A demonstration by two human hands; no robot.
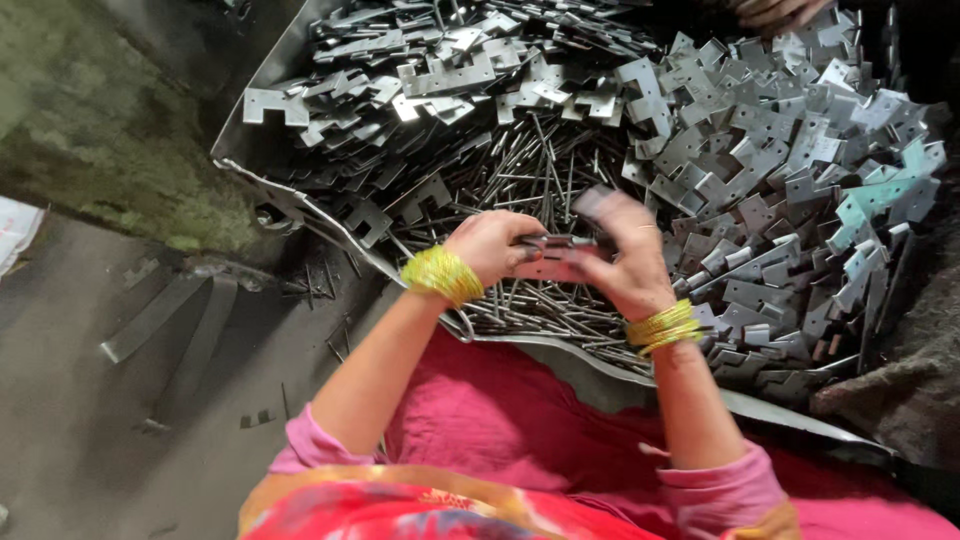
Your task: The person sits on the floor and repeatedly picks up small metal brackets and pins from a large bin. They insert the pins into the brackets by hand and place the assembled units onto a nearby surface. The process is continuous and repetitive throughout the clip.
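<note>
Both hands meet over the near middle of a large sheet-metal tray [262, 150]; the left hand [492, 247] is curled narrow, thumb and fingers pinched on the left end of a small flat metal plate [552, 256]; the right hand [622, 255] grips the plate's right end, its fingers blurred, so whether they close fully around it is hard to tell. The plate sits level between the two hands, just above a heap of thin steel pins [545, 185] that fills the tray's centre and near edge. Each wrist carries a stack of yellow-green bangles: one set on the left [442, 274], one on the right [664, 327]; pink sleeves show at the near edge of the view. Notched grey brackets [770, 170] are piled thickly along the far and right sides of the tray, some overlapping the pins; a few at far right look pale turquoise. At the far edge, top right, another person's fingers [775, 10] touch the pile. Left of the tray lies grey floor with scattered scraps.
</note>
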